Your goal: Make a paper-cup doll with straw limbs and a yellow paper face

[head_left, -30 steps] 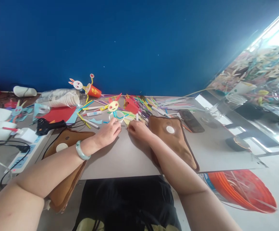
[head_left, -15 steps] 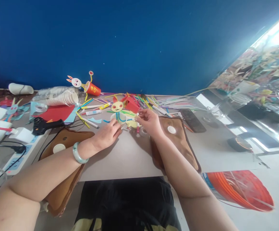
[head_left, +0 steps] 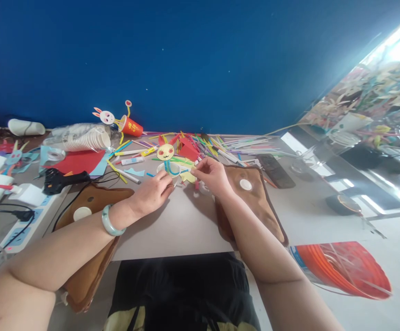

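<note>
left hand [head_left: 156, 192] clamps white cup [head_left: 161, 169]; right hand [head_left: 214, 177] pinched together beside blue stem [head_left: 185, 172]

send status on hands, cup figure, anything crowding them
Left grip against white paper cup. Right grip near tip of thin blue stem, contact unclear. Round yellow paper face above cup. Jagged yellow paper scrap between grips.

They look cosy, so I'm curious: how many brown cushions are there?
2: the left cushion lies under the left forearm, the right cushion under the right forearm. Both are partly hidden; no others show.
</note>
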Available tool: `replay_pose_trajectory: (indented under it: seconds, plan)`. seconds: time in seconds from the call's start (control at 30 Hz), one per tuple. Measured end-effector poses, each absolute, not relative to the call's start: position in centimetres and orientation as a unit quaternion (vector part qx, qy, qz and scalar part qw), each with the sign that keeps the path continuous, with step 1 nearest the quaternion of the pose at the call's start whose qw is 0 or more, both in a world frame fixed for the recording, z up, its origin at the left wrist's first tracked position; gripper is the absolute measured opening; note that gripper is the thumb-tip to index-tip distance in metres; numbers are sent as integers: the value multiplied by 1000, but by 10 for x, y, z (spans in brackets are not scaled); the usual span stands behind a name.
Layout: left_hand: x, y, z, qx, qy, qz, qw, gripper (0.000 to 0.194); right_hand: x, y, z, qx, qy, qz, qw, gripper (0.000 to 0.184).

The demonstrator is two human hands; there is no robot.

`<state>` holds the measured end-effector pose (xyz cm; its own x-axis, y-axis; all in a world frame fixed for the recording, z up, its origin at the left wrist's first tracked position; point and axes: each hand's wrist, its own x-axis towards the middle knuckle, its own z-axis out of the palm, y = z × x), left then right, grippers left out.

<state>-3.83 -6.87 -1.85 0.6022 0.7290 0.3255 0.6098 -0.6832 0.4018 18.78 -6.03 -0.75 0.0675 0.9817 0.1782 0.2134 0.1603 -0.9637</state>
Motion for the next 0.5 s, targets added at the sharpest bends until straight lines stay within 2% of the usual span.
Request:
replay_pose_trajectory:
  seconds: [0.3, 0.5]
  plan:
    - [-39, -68, -22, 888, 375, 232, 130, 19, 187, -60, -9, -527, -583, 379, 489, 20]
    - [-38, -69, -21, 884, 383, 232, 138, 18, 183, -62, -14, -552, -610, 258, 507, 16]
